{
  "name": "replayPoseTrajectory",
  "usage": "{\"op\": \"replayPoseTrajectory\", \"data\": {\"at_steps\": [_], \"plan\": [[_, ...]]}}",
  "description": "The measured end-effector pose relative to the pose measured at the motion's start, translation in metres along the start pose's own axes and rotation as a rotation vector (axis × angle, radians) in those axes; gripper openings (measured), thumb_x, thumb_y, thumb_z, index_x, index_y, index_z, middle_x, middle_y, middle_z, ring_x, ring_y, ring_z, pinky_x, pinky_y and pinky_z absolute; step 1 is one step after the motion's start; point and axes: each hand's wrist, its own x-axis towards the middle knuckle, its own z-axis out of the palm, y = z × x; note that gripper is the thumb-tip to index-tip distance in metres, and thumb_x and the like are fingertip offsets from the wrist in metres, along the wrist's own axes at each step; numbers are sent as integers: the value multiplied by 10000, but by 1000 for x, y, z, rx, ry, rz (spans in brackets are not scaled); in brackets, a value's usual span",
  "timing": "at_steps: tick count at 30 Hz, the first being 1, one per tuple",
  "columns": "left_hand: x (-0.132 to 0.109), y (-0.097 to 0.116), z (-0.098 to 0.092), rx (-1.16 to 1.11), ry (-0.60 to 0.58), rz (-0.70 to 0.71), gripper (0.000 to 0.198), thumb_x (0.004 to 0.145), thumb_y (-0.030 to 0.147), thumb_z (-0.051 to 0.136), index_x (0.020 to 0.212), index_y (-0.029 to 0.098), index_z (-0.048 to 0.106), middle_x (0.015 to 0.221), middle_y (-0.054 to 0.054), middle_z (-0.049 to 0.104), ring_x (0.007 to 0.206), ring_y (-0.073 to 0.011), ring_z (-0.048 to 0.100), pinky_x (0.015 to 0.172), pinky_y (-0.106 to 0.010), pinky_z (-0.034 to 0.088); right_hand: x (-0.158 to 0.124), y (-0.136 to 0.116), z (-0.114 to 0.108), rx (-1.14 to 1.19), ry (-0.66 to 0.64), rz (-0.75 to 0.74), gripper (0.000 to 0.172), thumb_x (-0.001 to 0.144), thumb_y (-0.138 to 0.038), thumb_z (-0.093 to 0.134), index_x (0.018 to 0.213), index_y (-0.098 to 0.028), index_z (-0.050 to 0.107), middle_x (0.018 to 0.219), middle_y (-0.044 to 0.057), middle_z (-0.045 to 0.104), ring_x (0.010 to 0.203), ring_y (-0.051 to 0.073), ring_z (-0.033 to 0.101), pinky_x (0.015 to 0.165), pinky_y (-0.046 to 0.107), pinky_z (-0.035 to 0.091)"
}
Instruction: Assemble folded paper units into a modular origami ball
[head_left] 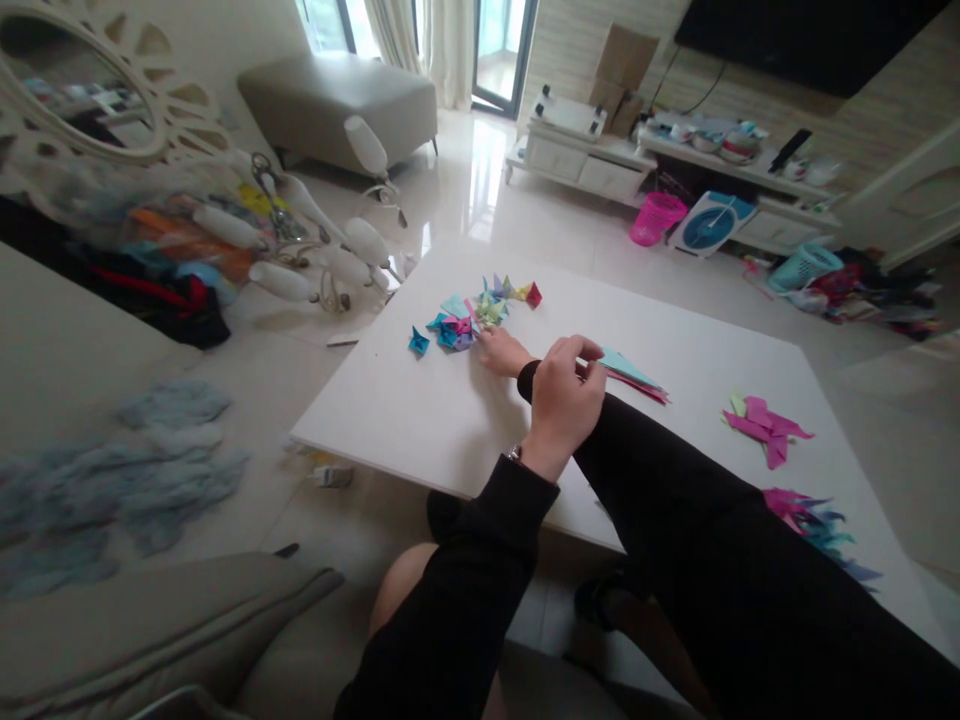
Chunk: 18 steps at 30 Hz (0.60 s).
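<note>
My right hand [504, 352] reaches across under my left one to a cluster of small folded-paper origami pieces [457, 330] in blue, pink and purple. Its fingertips close on a pink-purple origami piece at the edge of the cluster; the grip is partly hidden. Nearer to me, my left hand [564, 395] is raised above my right forearm, fingers loosely curled, a gap between thumb and forefinger, no object visible in it. Just beyond it lies a stack of folded paper [634, 375], light blue on top and pink-red beneath. A single blue origami piece [418, 342] lies left of the cluster.
On the white table [375, 410], crossed pink folded strips [766, 428] lie at the right, and pink and blue spiky folded pieces [821, 525] nearer me. A chandelier [330, 250] with white shades is on the floor left of the table. A pink basket [656, 218] stands beyond.
</note>
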Motion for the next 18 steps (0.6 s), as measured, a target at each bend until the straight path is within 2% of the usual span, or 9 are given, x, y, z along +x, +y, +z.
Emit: {"op": "replayPoseTrajectory", "data": {"at_steps": [3, 9, 13, 18], "plan": [[2, 1, -9, 0, 19, -20, 111, 864, 103, 539, 870, 198, 595, 972, -42, 679, 822, -148, 619, 827, -286, 514, 11, -5, 7, -36, 1, 16, 459, 882, -176, 594, 1327, -67, 579, 1534, 235, 427, 1376, 381, 418, 1128, 510, 411], [3, 0, -17, -15, 53, -27, 100, 854, 110, 550, 846, 196, 601, 939, -29, 665, 781, -137, 603, 795, -275, 502, 13, -15, 8, -51, -16, 58, 414, 890, -212, 594, 1279, -70, 597, 1401, 234, 545, 1277, 374, 479, 1059, 510, 468], [3, -1, -15, -42, 46, -26, 109, 848, 110, 542, 858, 193, 612, 951, -32, 672, 785, -137, 609, 795, -275, 505, 6, -19, -2, -47, 14, 79, 387, 898, -187, 553, 1260, -61, 603, 1338, 233, 568, 1233, 352, 501, 1069, 491, 449], [4, 0, -14, -51, 52, -51, 93, 840, 129, 554, 829, 193, 621, 930, -32, 698, 795, -147, 632, 831, -288, 515, -9, -15, -25, 19, 166, 82, 370, 933, -187, 492, 1265, -99, 630, 1299, 181, 599, 1245, 298, 514, 1132, 425, 397]]}}
